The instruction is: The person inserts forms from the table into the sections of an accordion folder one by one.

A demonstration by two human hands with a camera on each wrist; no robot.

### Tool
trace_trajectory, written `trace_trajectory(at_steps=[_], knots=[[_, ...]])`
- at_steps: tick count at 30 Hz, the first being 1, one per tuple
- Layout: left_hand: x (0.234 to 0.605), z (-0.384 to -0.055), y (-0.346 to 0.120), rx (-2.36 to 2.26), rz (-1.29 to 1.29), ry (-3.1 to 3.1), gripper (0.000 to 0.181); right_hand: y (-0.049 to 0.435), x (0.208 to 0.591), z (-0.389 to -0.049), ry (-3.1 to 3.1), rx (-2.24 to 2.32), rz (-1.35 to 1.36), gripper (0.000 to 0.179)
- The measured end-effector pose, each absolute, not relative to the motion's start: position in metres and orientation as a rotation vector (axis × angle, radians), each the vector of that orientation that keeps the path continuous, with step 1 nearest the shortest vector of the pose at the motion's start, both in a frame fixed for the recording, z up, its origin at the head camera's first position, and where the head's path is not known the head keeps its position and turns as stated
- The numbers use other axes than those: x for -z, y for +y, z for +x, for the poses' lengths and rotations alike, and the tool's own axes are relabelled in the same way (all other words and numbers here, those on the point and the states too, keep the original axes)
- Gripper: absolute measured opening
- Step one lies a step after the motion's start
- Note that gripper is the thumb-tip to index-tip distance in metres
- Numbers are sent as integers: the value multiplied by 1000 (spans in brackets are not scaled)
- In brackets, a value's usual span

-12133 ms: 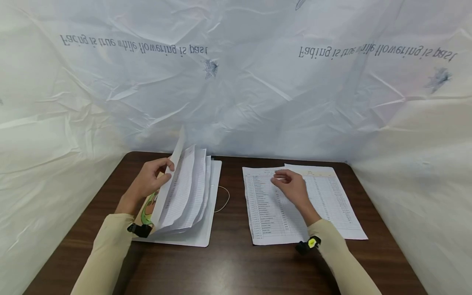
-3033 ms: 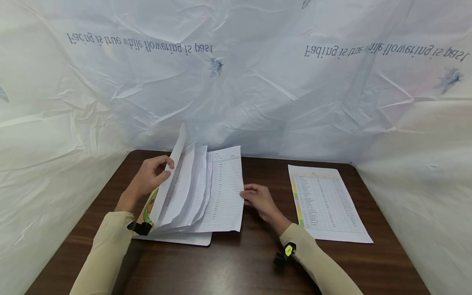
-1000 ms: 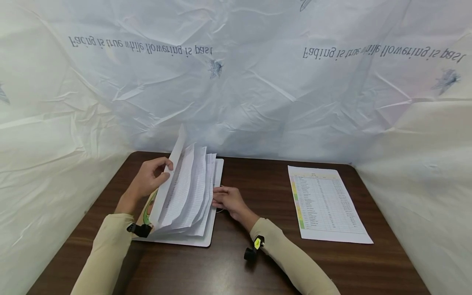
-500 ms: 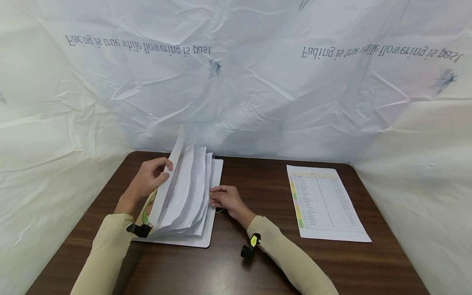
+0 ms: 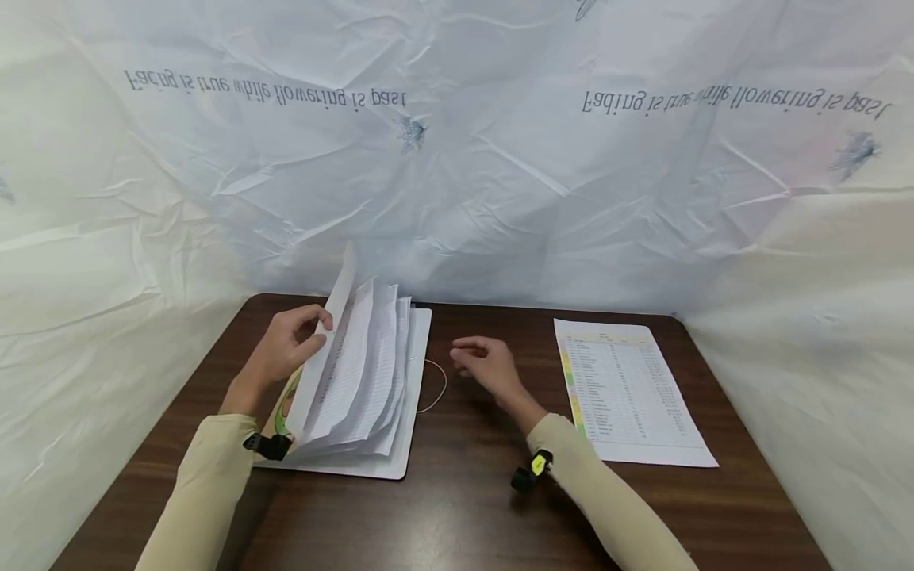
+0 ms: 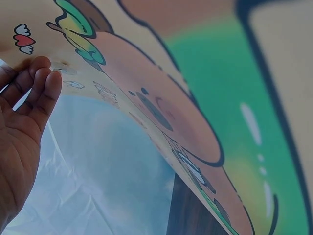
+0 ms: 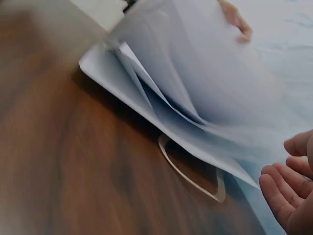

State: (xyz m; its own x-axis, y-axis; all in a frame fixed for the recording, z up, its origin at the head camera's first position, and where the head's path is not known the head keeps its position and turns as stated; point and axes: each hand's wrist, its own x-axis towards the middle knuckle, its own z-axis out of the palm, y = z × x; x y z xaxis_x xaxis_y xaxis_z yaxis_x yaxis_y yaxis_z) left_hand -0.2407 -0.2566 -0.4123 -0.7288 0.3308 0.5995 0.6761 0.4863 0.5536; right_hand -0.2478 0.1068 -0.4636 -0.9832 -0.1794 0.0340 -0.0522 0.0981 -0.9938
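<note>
Cartoon-printed folder (image 5: 413, 377) held ajar at the left of the table

Your folder lies on the left side of the dark wood table (image 5: 457, 507), its white back cover flat and its front cover (image 5: 309, 392) tilted up. Your left hand (image 5: 282, 345) grips the left edge of that front cover between bent fingers and thumb; the left wrist view shows the cover's outside close up, with a pink-and-green cartoon and a small winged red heart. Between the covers, several printed sheets (image 5: 371, 373) fan out, the leftmost ones standing and bowed, the lower ones leaning toward the back cover.

Your right hand (image 5: 491, 369) is to the right of the folder, apart from it, the fingers loosely bent and free of any sheet, the thumb apart from them. Between that hand and the folder, a thin elastic cord (image 5: 446, 382) loops out from the back cover's right edge.

Well to the right, a single printed table sheet (image 5: 631, 388) lies flat, yellow and green blocks along its left edge. You wear beige sleeves (image 5: 203, 484), and crumpled pale sheeting (image 5: 500, 198) with upside-down lettering hangs at the far side.
</note>
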Motion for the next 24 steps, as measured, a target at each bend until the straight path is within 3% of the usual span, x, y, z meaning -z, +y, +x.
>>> trace_trajectory(at_steps=[13,24], knots=[[414,-243,-253,1151,-835,-2318,23,232,453,-250,2903,1634,-303,42],[416,-245,-256,1139,-875,-2299,21,316,462,-244,3241,1303,-48,46]])
